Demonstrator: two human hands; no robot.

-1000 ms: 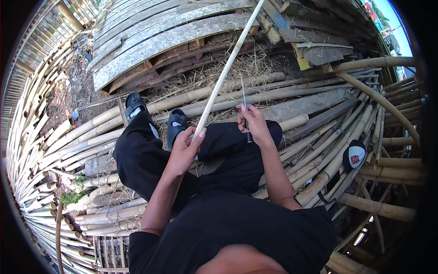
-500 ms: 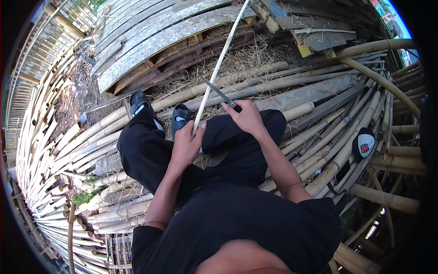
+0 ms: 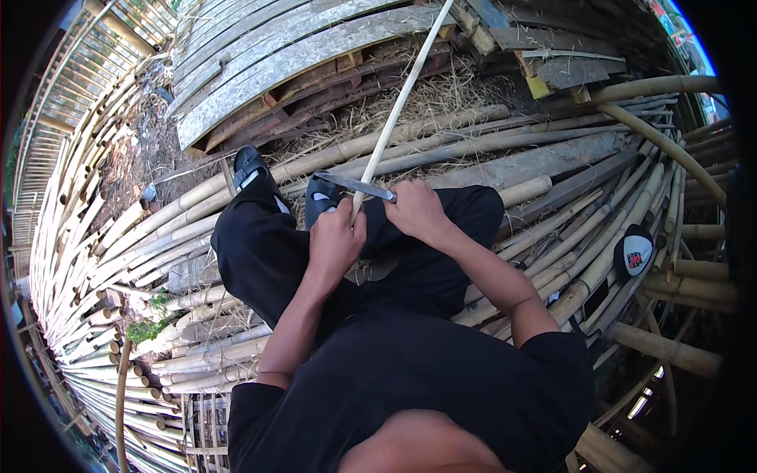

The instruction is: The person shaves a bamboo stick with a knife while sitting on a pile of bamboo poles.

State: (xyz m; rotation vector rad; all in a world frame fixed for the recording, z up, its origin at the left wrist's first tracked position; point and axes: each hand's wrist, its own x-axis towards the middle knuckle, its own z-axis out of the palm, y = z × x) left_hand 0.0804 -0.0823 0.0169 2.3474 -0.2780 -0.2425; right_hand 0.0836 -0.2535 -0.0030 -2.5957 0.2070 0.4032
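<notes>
My left hand (image 3: 335, 239) is closed round the near end of a long, pale bamboo strip (image 3: 400, 106), which slants up and away to the top edge of the view. In my right hand (image 3: 416, 208) is the handle of a knife (image 3: 364, 187), its dark grey blade pointing left. The blade lies across the strip just beyond my left fingers and looks to be touching it. Both hands are above my lap, near my knee in black trousers. My right fingers hide most of the knife's handle.
Bamboo poles (image 3: 189, 206) lie in heaps around me. A weathered plank platform (image 3: 315, 47) stands ahead, with dry straw (image 3: 426, 102) below its edge. On the poles at right rest a black and white cap (image 3: 633, 252) and a dark flat object (image 3: 597, 297). Sandals (image 3: 251, 168) are on my feet.
The knife has come down and nearer, swinging from pointing up and away to lying across the strip by my left hand. My left hand has shifted slightly right, still holding the strip.
</notes>
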